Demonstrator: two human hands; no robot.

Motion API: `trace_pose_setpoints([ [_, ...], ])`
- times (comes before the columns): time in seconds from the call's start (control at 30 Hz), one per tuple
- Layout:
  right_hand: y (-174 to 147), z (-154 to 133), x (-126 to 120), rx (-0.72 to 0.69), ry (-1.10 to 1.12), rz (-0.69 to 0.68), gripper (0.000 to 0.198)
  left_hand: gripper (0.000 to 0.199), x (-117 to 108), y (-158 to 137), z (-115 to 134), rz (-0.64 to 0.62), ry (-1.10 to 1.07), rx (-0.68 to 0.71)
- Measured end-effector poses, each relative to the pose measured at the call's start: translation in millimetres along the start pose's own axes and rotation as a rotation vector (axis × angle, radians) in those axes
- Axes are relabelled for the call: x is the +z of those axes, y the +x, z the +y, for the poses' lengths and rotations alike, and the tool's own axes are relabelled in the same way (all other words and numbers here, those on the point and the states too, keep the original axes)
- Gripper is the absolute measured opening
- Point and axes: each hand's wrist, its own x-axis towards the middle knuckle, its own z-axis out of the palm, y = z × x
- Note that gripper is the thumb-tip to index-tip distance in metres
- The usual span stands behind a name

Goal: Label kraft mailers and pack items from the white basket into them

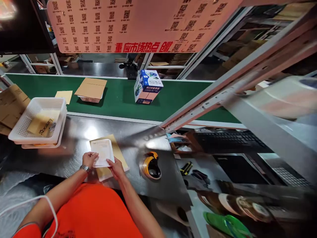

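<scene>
The left hand (89, 159) and the right hand (117, 168) hold a flat white packet (104, 152) between them, over the near middle of the steel table (74, 162). The left thumb and fingers pinch its left side, low down; the right thumb presses on the lower right corner, with the other fingers gathered at and under the edge.

Both grips sit low, so the far end has no finger on it; if either pinch loosens, the packet could swing round or slip down. A kraft envelope (118, 150) lies askew beneath it, apparently held down by neither hand, and a brush from the right wrist might push it out of line. Whether the packet rests on the envelope or hovers just above, I cannot tell. A wide sweep to the right might knock the yellow-and-black tape dispenser (150, 165), which stands apart from the hands.

The packet looks thin and roughly rectangular, fairly flat, with slightly rounded corners. Faint print shows towards its far edge, too small to read, and its middle is a little duller than its bright white margin. No tear is visible.
</scene>
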Motion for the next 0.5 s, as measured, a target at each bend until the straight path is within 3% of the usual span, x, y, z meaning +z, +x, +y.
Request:
trace_pose_setpoints([
  [0.17, -0.4, 2.8, 3.6, -0.020, -0.020, -0.020, 0.049, 0.008, -6.5, 5.8, 9.9, 0.049, 0.307, 0.406],
  [0.27, -2.9, -0.2, 11.8, -0.002, -0.012, -0.076, 0.047, 0.011, 1.2, -0.4, 9.5, 0.002, 0.535, 0.601],
  [0.33, -3.5, -2.3, 15.4, 0.005, -0.003, -0.075, 0.048, 0.030, 3.2, -4.5, 9.2, -0.009, 0.658, 0.696],
  [0.43, -3.7, -5.8, 14.0, 0.010, -0.022, -0.062, 0.051, 0.082, -5.8, 0.5, 15.5, -0.003, 0.634, 0.706],
  [0.5, -4.1, -8.5, 8.8, 0.028, -0.059, -0.090, 0.054, 0.092, -15.7, 12.2, 23.8, -0.051, 0.505, 0.520],
])
